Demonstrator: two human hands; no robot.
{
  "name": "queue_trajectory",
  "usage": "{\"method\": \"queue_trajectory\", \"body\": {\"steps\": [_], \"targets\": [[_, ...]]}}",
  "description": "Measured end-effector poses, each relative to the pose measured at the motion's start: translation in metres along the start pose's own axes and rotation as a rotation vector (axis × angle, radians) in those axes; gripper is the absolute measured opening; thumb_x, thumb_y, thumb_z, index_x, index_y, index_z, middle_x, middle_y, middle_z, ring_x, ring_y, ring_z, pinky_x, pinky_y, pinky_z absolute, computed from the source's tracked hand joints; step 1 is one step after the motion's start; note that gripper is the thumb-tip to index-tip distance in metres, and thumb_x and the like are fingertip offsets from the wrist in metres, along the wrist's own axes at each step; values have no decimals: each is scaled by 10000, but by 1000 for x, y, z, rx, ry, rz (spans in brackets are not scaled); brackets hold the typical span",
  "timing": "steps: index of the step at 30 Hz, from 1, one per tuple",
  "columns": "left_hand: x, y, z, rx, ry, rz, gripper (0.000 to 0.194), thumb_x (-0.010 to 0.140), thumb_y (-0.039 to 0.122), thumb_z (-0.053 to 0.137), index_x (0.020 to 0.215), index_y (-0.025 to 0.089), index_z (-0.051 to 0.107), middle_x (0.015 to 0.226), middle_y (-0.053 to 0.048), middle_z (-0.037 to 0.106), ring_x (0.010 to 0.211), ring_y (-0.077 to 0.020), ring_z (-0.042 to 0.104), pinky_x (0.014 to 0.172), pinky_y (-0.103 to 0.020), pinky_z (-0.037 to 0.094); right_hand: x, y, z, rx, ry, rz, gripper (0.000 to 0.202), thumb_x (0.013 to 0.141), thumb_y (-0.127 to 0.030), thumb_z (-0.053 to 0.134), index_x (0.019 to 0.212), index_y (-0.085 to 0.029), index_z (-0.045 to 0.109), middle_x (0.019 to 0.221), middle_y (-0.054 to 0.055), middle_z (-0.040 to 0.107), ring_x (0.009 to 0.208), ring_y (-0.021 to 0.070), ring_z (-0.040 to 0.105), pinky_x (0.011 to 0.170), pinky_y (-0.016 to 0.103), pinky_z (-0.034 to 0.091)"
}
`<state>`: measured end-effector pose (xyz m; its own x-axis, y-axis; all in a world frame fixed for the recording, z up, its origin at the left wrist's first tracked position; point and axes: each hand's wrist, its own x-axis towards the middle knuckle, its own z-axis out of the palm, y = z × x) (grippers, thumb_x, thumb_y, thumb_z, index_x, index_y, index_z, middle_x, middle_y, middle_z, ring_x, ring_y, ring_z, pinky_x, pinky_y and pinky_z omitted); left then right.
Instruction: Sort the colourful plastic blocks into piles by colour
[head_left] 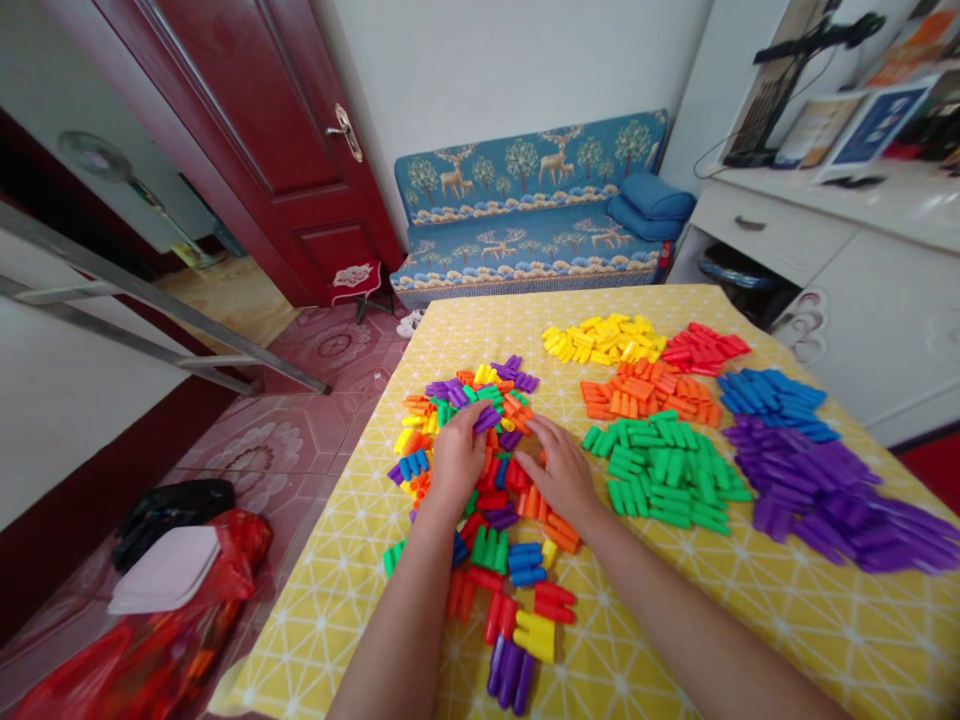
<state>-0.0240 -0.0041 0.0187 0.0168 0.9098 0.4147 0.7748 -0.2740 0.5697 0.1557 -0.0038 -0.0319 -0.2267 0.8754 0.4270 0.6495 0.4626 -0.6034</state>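
My left hand (459,455) is over a mixed heap of bullet-shaped plastic building blocks (491,500). A purple block (487,419) sits between its thumb and index finger. My right hand (561,472) reaches into the same heap from the right, thumb and fingers apart. Its fingertips touch an orange block (517,411); the thumb lies lower, near red blocks (516,475). The heap mixes purple, green, orange, yellow, red and blue pieces, partly hidden under my hands and forearms. Closer to me lie a yellow block (535,636) and a purple block (511,676).
Right of the heap, blocks lie in single-colour piles: yellow (606,340), red (705,348), orange (651,392), green (667,468), blue (776,400), purple (832,490). They rest on a yellow patterned tablecloth (322,620). Beyond stands a blue sofa (525,225); bags (172,520) lie on the floor.
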Motion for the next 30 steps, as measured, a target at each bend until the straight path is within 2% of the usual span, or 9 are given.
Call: {"method": "queue_trajectory", "body": {"steps": [3, 6, 11, 17, 20, 25, 30], "targets": [[-11, 11, 10, 10, -98, 35, 557, 720, 4, 514, 1228, 213, 606, 1142, -69, 695, 1047, -249, 640, 928, -394, 512, 0, -1, -3, 123, 24, -21, 504, 880, -380, 571, 1336, -186, 479, 1351, 104, 528, 1265, 232, 458, 1078, 435, 369], [-18, 15, 20, 19, -144, 64, 514, 723, 18, 524, 1190, 203, 631, 1083, -78, 714, 984, -258, 651, 898, -414, 513, -1, -4, -6, 203, 24, -15, 445, 871, -355, 584, 1294, -232, 525, 1290, 79, 580, 1210, 237, 507, 1045, 454, 392], [-22, 13, 24, -56, -99, 47, 501, 672, -15, 514, 1108, 196, 644, 1056, -56, 714, 978, -234, 645, 892, -373, 509, -2, -9, -9, 297, 5, 5, 388, 853, -321, 610, 1232, -248, 567, 1220, 55, 623, 1133, 216, 561, 996, 403, 436], [-22, 8, 25, -78, -103, 49, 443, 641, -22, 520, 1005, 194, 654, 963, -45, 715, 935, -227, 647, 859, -361, 513, -2, -10, -8, 328, 8, -11, 249, 835, -302, 640, 1073, -229, 622, 1074, 39, 661, 1001, 197, 603, 916, 357, 468], [-22, 7, 27, -107, -85, 35, 444, 662, -21, 516, 1030, 190, 644, 994, -53, 711, 961, -222, 649, 880, -359, 512, -2, -9, -6, 347, 8, -6, 224, 822, -280, 655, 1036, -223, 623, 1039, 36, 662, 966, 192, 605, 898, 352, 474], [-23, 5, 28, -99, -98, 23, 582, 662, -28, 508, 1186, 209, 596, 1101, -56, 700, 1004, -217, 647, 911, -364, 509, -3, -7, -6, 346, 48, 5, 231, 794, -303, 695, 1000, -223, 626, 987, 40, 647, 926, 198, 604, 863, 355, 492], [-22, 5, 26, -40, -134, 69, 520, 690, -2, 537, 1156, 205, 638, 989, -57, 725, 918, -218, 654, 831, -347, 520, -4, -15, -14, 346, 44, 17, 287, 758, -321, 728, 1013, -228, 634, 987, 43, 616, 890, 193, 607, 782, 327, 522]]}}
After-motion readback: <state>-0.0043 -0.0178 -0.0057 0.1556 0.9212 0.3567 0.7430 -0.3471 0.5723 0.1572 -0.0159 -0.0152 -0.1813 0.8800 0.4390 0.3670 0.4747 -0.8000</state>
